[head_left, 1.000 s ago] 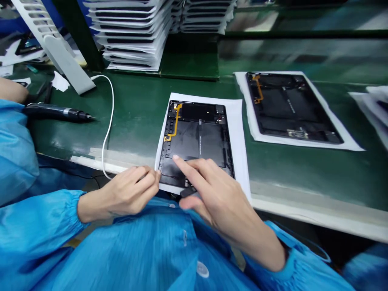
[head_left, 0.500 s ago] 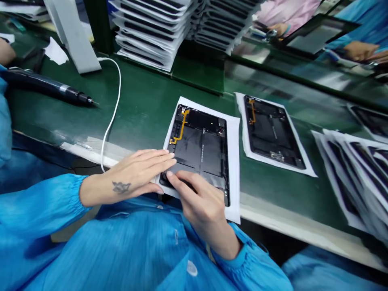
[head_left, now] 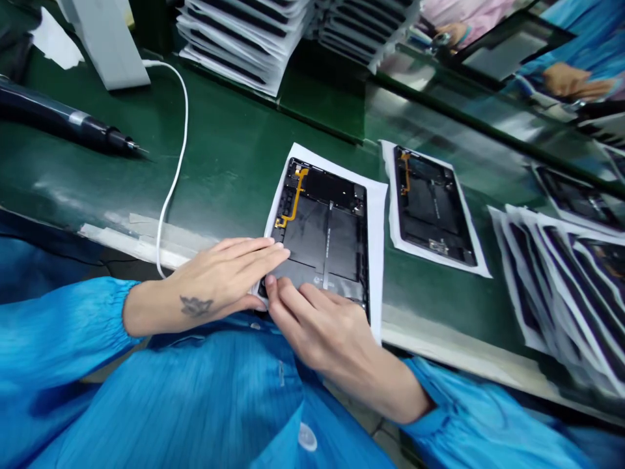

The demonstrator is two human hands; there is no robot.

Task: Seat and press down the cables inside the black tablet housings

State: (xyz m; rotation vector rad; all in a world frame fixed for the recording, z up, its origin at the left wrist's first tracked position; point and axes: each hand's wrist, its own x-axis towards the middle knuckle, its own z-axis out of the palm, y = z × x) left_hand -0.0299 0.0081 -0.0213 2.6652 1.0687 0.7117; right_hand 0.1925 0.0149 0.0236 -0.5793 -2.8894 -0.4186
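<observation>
In front of me an opened tablet [head_left: 312, 225], black inside with an orange flex cable [head_left: 295, 203], lies on a white sheet [head_left: 377, 208] at the bench's near edge. My left hand [head_left: 224, 270] rests flat over the tablet's lower left edge, its fingers stretched out and side by side. At the lower left corner my right hand [head_left: 325, 319] has its fingers bent and pressed together against the tablet. Whatever those fingertips hold, if anything, is hidden beneath them. The right hand also covers the tablet's near edge.
To the right lies a second opened tablet [head_left: 434, 202] on white paper, then a row of leaning wrapped panels [head_left: 551, 280]. Stacked panels [head_left: 239, 39] stand behind. A black electric screwdriver [head_left: 73, 120] and a white cable [head_left: 181, 156] are on the left. Across the bench are a co-worker's hands [head_left: 569, 81].
My right hand has turned, its wrist swinging right, and its fingers have curled closer at the corner. The left hand stays nearly in place. The view has shifted slightly.
</observation>
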